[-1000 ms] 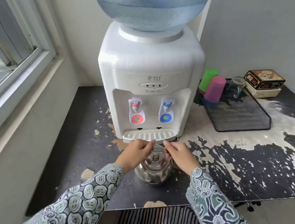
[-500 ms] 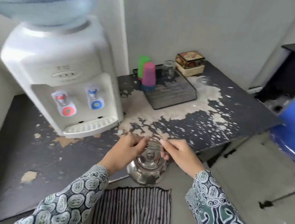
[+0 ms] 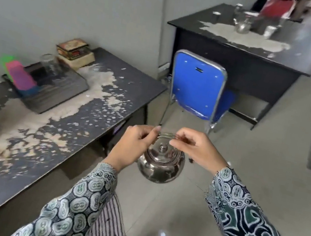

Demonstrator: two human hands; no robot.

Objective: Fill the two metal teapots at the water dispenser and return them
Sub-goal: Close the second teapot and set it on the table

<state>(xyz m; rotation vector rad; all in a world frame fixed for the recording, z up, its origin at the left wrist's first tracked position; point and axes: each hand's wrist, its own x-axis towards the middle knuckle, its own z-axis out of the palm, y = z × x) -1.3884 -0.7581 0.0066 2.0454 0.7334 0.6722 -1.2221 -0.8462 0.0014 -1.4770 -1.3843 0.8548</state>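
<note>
Pale tiled floor, grey walls. Worn black table at left, paint flaking, bearing a dark tray with a pink cup, a clear glass and a stacked box. Blue chair beyond; black desk at far right with a second metal teapot, blurred.

Item: metal teapot, lid on, hanging upright over the floor, just off the table's edge.
Left hand: patterned sleeve, wrist raised, fingers pinched closed on the wire handle.
Right hand: same, fingers curled closed on the handle's other end.
</note>
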